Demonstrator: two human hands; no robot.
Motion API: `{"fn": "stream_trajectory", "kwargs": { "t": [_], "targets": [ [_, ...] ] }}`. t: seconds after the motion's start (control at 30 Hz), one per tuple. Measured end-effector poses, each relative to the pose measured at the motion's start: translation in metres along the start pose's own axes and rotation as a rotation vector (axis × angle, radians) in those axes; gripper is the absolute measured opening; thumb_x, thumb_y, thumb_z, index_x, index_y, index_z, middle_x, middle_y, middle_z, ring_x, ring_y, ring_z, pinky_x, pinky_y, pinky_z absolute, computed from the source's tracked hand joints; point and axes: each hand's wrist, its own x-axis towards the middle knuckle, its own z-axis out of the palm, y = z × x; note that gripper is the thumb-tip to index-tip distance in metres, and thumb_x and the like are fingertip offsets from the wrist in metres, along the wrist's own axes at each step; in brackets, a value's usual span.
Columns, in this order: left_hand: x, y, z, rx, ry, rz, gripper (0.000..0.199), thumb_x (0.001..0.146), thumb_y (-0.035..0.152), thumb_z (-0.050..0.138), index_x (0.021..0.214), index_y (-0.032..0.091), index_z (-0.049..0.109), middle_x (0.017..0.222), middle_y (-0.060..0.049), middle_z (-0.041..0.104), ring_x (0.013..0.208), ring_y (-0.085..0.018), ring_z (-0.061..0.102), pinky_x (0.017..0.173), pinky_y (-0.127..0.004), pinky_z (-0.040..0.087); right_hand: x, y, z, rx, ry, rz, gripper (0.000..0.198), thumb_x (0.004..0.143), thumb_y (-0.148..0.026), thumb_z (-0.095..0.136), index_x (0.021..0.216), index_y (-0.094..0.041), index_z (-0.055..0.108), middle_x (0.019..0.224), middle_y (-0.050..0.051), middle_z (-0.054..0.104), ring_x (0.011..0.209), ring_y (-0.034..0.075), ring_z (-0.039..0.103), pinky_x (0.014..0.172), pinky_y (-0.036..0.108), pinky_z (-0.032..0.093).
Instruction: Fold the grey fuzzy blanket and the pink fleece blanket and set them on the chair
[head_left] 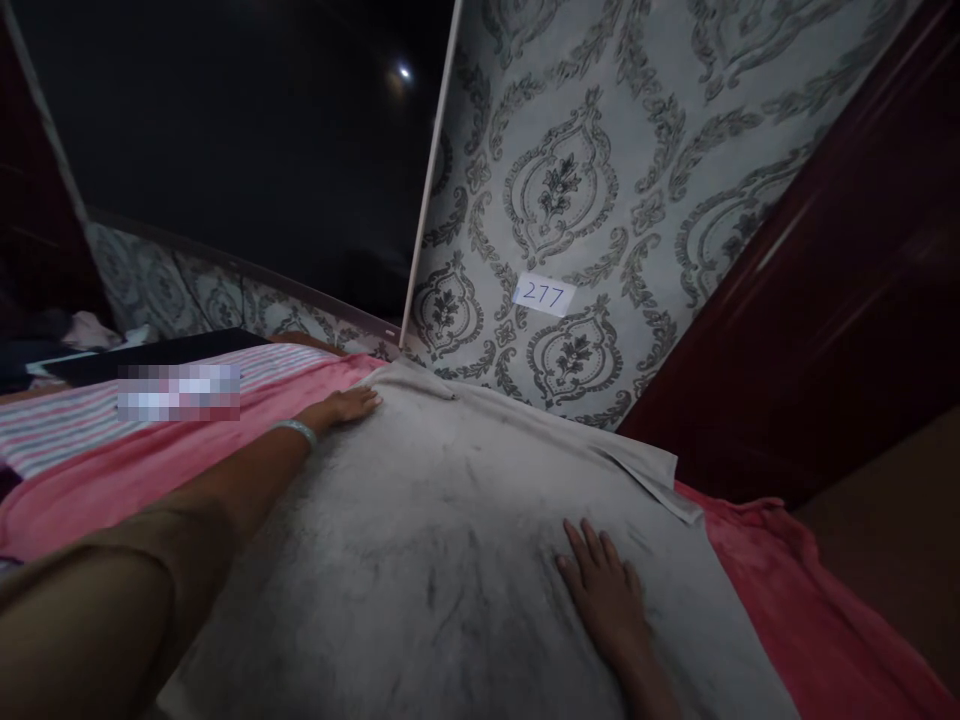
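A grey-white cloth (pixel 450 500) with dark smudges lies spread before me over a pink cloth (pixel 322 380). My left hand (pixel 352 404), with a pale band on the wrist, rests at the cloth's far left edge, its fingers stretched out. Lower right, my right hand (pixel 604 580) lies flat on the same cloth with its fingers apart. Neither hand grips anything that I can see. Along the far edge the cloth is folded and a little rumpled, and a flap (pixel 652 485) lifts at the far right corner.
Behind the cloth stands a patterned wall (pixel 637 130) bearing a paper label (pixel 544 294) marked 277. A large dark screen (pixel 247 130) is at the upper left. Dark red glossy furniture (pixel 810 260) slants along the right. A striped cloth (pixel 60 425) lies at the left.
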Motion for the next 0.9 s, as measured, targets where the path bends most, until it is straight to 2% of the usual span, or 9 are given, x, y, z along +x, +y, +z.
{"fn": "stream_trajectory", "kwargs": {
  "t": [0.07, 0.17, 0.3, 0.43, 0.53, 0.7, 0.9],
  "targets": [
    [-0.014, -0.009, -0.006, 0.000, 0.000, -0.044, 0.057, 0.094, 0.045, 0.038, 0.142, 0.019, 0.052, 0.156, -0.015, 0.042, 0.143, -0.027, 0.041, 0.114, -0.044, 0.036, -0.001, 0.000, 0.000, 0.010, 0.008, 0.000, 0.058, 0.102, -0.050, 0.027, 0.158, -0.033, 0.028, 0.166, 0.000, 0.021, 0.153, 0.028, 0.018, 0.120, 0.058, 0.022],
    [-0.039, -0.014, 0.000, 0.014, 0.057, -0.139, 0.057, 0.093, 0.041, 0.038, 0.139, 0.011, 0.052, 0.150, -0.023, 0.047, 0.133, -0.034, 0.051, 0.107, -0.051, 0.040, -0.001, 0.000, 0.000, 0.009, 0.012, -0.008, 0.058, 0.102, -0.050, 0.026, 0.158, -0.032, 0.028, 0.166, 0.001, 0.022, 0.153, 0.028, 0.019, 0.120, 0.058, 0.022],
    [-0.060, -0.010, 0.014, 0.019, 0.194, -0.232, 0.053, 0.094, 0.033, 0.032, 0.136, 0.006, 0.051, 0.140, -0.027, 0.053, 0.133, -0.035, 0.048, 0.108, -0.050, 0.038, -0.002, -0.001, -0.002, 0.003, 0.003, -0.010, 0.060, 0.102, -0.051, 0.023, 0.159, -0.031, 0.026, 0.167, 0.000, 0.020, 0.153, 0.028, 0.018, 0.120, 0.057, 0.021],
    [-0.057, -0.013, 0.011, -0.041, 0.249, -0.340, 0.046, 0.093, 0.029, 0.036, 0.126, 0.007, 0.059, 0.134, -0.027, 0.057, 0.127, -0.036, 0.054, 0.098, -0.045, 0.046, -0.002, -0.001, -0.002, 0.010, 0.003, -0.007, 0.060, 0.102, -0.051, 0.024, 0.158, -0.032, 0.028, 0.166, 0.000, 0.022, 0.153, 0.028, 0.018, 0.120, 0.057, 0.022],
    [-0.052, -0.020, 0.004, -0.107, 0.259, -0.418, 0.043, 0.093, 0.028, 0.036, 0.124, 0.008, 0.058, 0.128, -0.024, 0.062, 0.118, -0.032, 0.062, 0.090, -0.038, 0.050, -0.001, 0.000, 0.001, 0.015, 0.017, -0.005, 0.060, 0.101, -0.050, 0.027, 0.157, -0.032, 0.031, 0.166, 0.001, 0.024, 0.152, 0.028, 0.020, 0.119, 0.057, 0.024],
    [-0.049, -0.024, 0.004, -0.166, 0.266, -0.442, 0.048, 0.094, 0.042, 0.039, 0.130, 0.011, 0.051, 0.125, -0.020, 0.066, 0.117, -0.030, 0.063, 0.089, -0.036, 0.050, 0.002, 0.004, 0.009, 0.016, 0.060, -0.018, 0.060, 0.099, -0.050, 0.028, 0.156, -0.032, 0.034, 0.164, 0.001, 0.027, 0.152, 0.028, 0.023, 0.118, 0.057, 0.025],
    [-0.037, -0.023, 0.004, -0.182, 0.192, -0.450, 0.045, 0.092, 0.045, 0.044, 0.121, 0.014, 0.060, 0.129, -0.018, 0.066, 0.120, -0.032, 0.062, 0.091, -0.038, 0.051, 0.002, 0.007, 0.012, 0.032, 0.075, -0.011, 0.061, 0.098, -0.051, 0.027, 0.155, -0.033, 0.036, 0.164, 0.001, 0.028, 0.152, 0.028, 0.022, 0.118, 0.058, 0.025]
  ]
}}
